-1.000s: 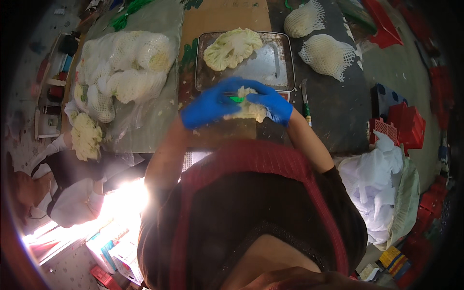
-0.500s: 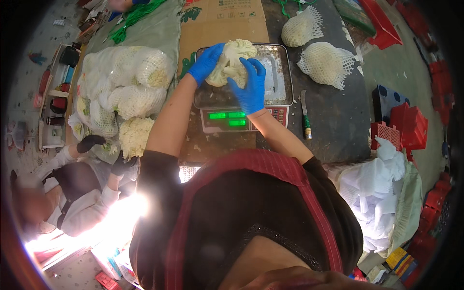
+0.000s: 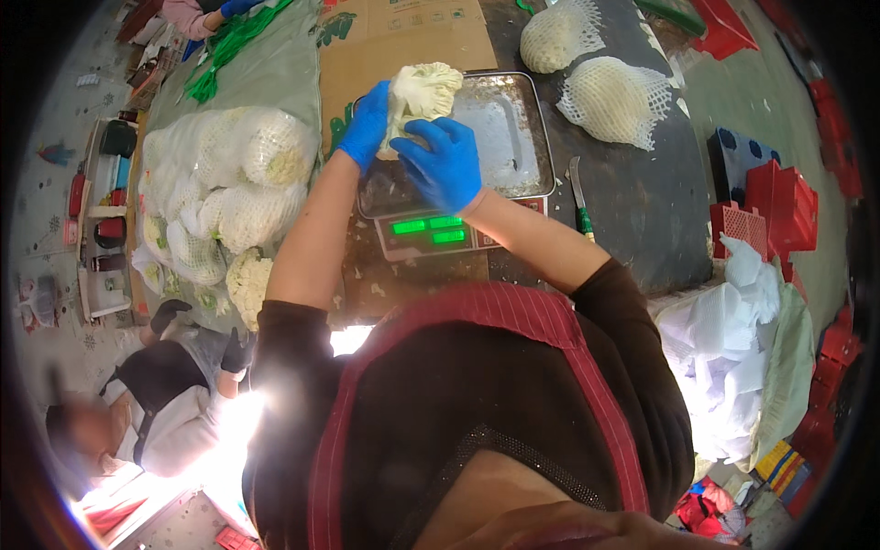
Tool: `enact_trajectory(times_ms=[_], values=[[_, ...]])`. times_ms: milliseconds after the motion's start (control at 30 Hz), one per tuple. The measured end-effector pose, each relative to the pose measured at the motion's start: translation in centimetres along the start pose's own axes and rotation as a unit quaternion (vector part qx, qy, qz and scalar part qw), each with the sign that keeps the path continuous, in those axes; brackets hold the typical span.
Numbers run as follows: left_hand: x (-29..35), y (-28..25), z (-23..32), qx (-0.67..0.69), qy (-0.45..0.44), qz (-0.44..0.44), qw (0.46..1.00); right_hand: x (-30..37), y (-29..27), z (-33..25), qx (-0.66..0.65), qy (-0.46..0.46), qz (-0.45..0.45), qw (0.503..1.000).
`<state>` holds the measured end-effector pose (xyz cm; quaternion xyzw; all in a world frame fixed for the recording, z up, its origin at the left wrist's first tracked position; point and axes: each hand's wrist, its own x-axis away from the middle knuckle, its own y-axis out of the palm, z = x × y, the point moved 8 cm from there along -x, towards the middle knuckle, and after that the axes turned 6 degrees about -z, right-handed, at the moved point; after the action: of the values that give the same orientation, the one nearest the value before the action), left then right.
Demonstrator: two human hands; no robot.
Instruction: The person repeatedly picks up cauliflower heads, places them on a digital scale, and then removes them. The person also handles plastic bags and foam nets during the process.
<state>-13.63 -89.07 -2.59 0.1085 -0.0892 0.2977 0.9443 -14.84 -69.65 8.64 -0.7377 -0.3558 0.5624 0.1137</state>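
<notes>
A pale cauliflower (image 3: 429,86) is between my two blue-gloved hands, over the left part of the metal tray (image 3: 513,170) of a weighing scale. My left hand (image 3: 368,126) wraps its left side, the thumb hidden. Against the lower right side, my right hand (image 3: 444,165) presses bent fingers, partly covering the head. Whether the cauliflower rests on the tray, I cannot tell. Below the tray, the scale's display (image 3: 429,226) glows green. A knife (image 3: 579,194) with a green handle lies right of the scale, its handle partly behind my right forearm.
Cauliflowers in white foam nets (image 3: 612,103) lie at the far right; a bagged pile of netted ones (image 3: 234,170) fills the left. Near it sits a bare cauliflower (image 3: 248,286). A co-worker's dark-gloved hand (image 3: 236,351) is close by. White foam nets (image 3: 720,339) fill a sack at right.
The cauliflower has tilted and shifted left on the tray between my hands. My right hand has moved down and left, its fingers more bent. The co-worker's hands have drawn back from the bare cauliflower.
</notes>
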Motion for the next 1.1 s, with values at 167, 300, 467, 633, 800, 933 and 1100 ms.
enact_trajectory(times_ms=[167,300,467,633,800,933,1100], values=[[0.8,-0.4,-0.3,0.055,-0.003,0.014,0.998,0.3,0.5,0.5,0.014,-0.077,-0.003,0.997],[2.4,0.1,-0.1,0.079,-0.015,0.029,0.996,0.5,0.2,4.7,-0.09,0.131,0.021,0.987],[5.2,2.0,3.5,-0.252,0.186,0.012,0.95,1.7,-1.3,4.9,-0.196,0.173,0.008,0.965],[6.3,3.3,4.7,-0.32,0.184,-0.023,0.929,2.6,-6.2,7.2,-0.208,0.207,0.177,0.939],[6.7,5.7,5.8,-0.348,0.166,-0.049,0.921,-1.5,-4.0,8.2,-0.114,0.133,0.028,0.984],[6.1,6.6,6.4,-0.398,0.141,-0.066,0.904,-3.5,-2.0,8.6,-0.152,0.03,-0.041,0.987],[5.3,6.3,6.4,-0.439,0.136,-0.074,0.885,-4.6,-0.9,11.4,-0.151,0.083,-0.026,0.985]])
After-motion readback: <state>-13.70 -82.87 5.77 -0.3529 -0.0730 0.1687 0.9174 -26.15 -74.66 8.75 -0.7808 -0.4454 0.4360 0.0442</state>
